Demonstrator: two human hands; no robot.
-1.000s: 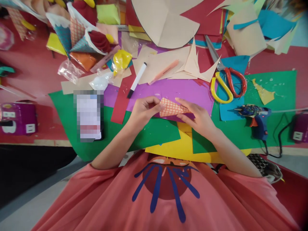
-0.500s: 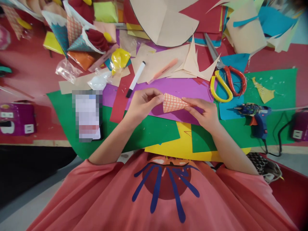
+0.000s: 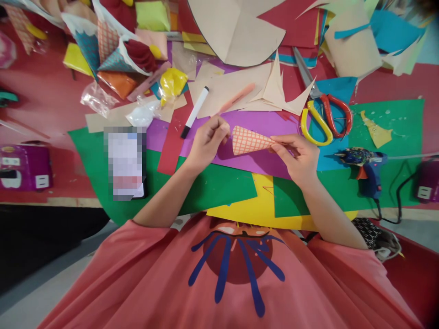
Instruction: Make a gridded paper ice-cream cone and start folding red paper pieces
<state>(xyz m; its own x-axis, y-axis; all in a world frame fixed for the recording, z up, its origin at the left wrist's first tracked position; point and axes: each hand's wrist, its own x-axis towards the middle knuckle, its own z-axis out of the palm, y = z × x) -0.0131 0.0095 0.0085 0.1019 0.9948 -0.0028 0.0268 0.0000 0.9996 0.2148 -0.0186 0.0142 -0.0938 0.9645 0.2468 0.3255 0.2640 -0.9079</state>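
My right hand [image 3: 299,157] pinches the narrow tip of a small paper cone [image 3: 249,141] between thumb and fingers. The cone has an orange grid pattern and lies nearly level, its wide end facing left. Just left of that wide end, my left hand [image 3: 210,142] has thumb and fingers pressed together, with a small gap to the cone. Whatever those fingertips hold, if anything, is too small to make out. Beneath both hands is a purple sheet [image 3: 262,121], with a green sheet [image 3: 219,187] nearer my body.
Scissors [image 3: 322,114] and a blue glue gun [image 3: 368,167] lie to the right. A black-and-white marker [image 3: 195,112], a red paper strip [image 3: 173,146] and a phone [image 3: 126,164] are on the left. Finished cones [image 3: 113,45] and paper scraps [image 3: 279,87] fill the back.
My left hand has come away from the cone's wide end and moved slightly up and left. My right hand has shifted a little right, still gripping the tip.
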